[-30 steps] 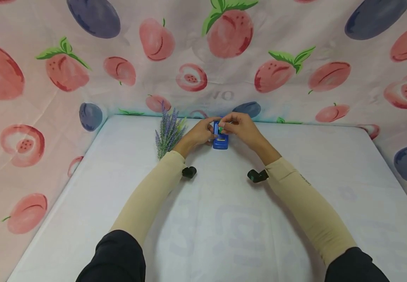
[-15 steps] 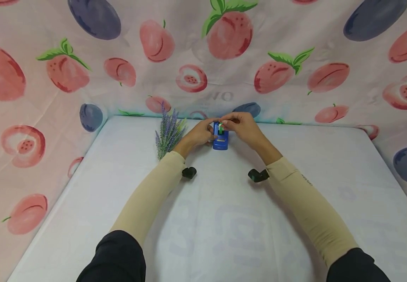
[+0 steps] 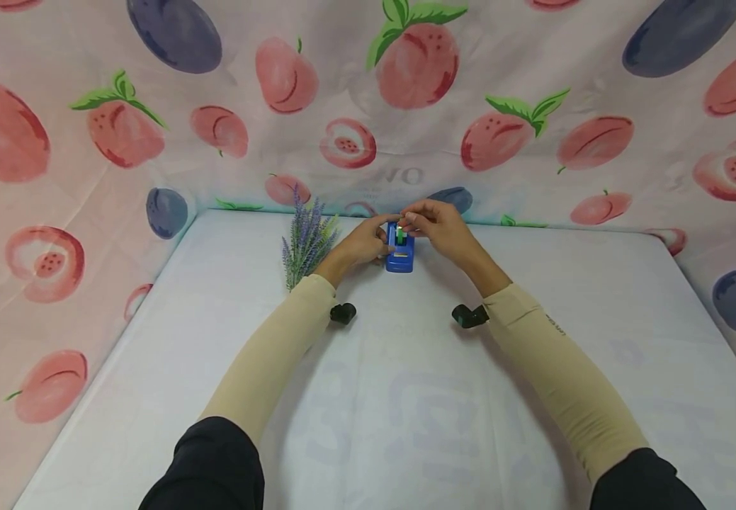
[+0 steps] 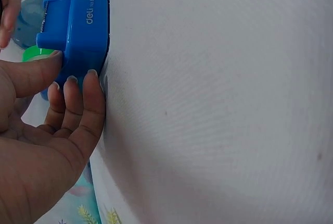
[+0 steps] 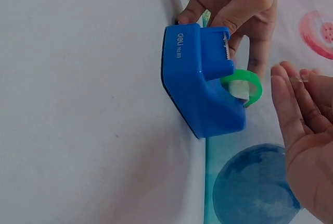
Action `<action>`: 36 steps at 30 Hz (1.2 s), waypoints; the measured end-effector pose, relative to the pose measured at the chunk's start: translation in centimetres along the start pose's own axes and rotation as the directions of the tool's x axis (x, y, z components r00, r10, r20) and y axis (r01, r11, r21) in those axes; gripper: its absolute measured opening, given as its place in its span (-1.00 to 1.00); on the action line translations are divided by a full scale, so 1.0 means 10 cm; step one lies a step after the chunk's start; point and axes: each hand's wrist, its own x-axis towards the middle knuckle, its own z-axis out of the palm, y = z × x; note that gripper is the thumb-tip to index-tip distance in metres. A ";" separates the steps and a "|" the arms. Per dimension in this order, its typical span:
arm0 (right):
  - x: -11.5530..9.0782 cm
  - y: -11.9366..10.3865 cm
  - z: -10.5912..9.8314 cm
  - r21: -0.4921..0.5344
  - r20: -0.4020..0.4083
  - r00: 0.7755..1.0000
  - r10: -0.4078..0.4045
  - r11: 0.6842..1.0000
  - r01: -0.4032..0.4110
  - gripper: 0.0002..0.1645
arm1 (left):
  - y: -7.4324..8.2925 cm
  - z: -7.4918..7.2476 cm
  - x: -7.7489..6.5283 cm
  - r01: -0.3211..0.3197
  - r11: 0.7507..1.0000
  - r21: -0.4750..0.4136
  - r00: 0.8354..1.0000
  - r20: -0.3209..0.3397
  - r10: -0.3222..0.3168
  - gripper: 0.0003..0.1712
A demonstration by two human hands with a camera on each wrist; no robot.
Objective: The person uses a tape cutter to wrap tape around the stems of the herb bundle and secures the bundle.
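Observation:
A blue tape dispenser point(image 3: 399, 256) point(image 4: 78, 31) point(image 5: 200, 88) stands at the far middle of the white table point(image 3: 406, 397), with a green tape roll point(image 3: 400, 236) point(image 5: 244, 83) in it. My left hand point(image 3: 363, 242) point(image 4: 47, 109) grips the dispenser's side, thumb on one face and fingers under its base edge. Just above the roll, my right hand point(image 3: 434, 227) point(image 5: 307, 130) has its fingertips drawn together, pinching what looks like a clear end of tape. The tape itself hardly shows.
A bunch of lavender sprigs point(image 3: 307, 237) lies just left of my left hand. The table ends at a fruit-print cloth wall point(image 3: 368, 106) right behind the dispenser and along both sides. Black wrist cameras point(image 3: 343, 312) point(image 3: 470, 315) hang under my forearms.
The right hand's fingertips have risen slightly above the roll. The left hand and the dispenser have stayed where they were.

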 end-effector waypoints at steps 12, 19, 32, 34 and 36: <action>-0.01 -0.01 0.04 0.025 -0.015 0.997 0.077 0.997 -0.076 -0.67 | -0.03 0.00 0.01 -0.015 1.000 0.024 1.000 0.006 0.015 -0.18; -0.04 -0.05 0.03 -0.042 -0.003 0.982 0.187 0.982 -0.187 -0.56 | -0.03 0.00 0.02 -0.009 1.000 0.016 1.000 0.006 0.009 -0.19; -0.04 -0.07 -0.01 0.181 0.096 0.869 0.485 0.850 -0.495 -0.52 | -0.03 0.00 0.01 -0.021 1.000 0.010 1.000 0.013 0.021 -0.21; -0.04 -0.06 -0.02 0.210 0.100 0.850 0.517 0.824 -0.526 -0.49 | -0.02 -0.01 0.01 -0.019 1.000 0.006 1.000 0.016 0.019 -0.21; -0.04 -0.06 -0.03 0.219 0.106 0.836 0.539 0.807 -0.548 -0.47 | -0.02 -0.01 0.00 -0.017 1.000 0.003 1.000 0.017 0.017 -0.22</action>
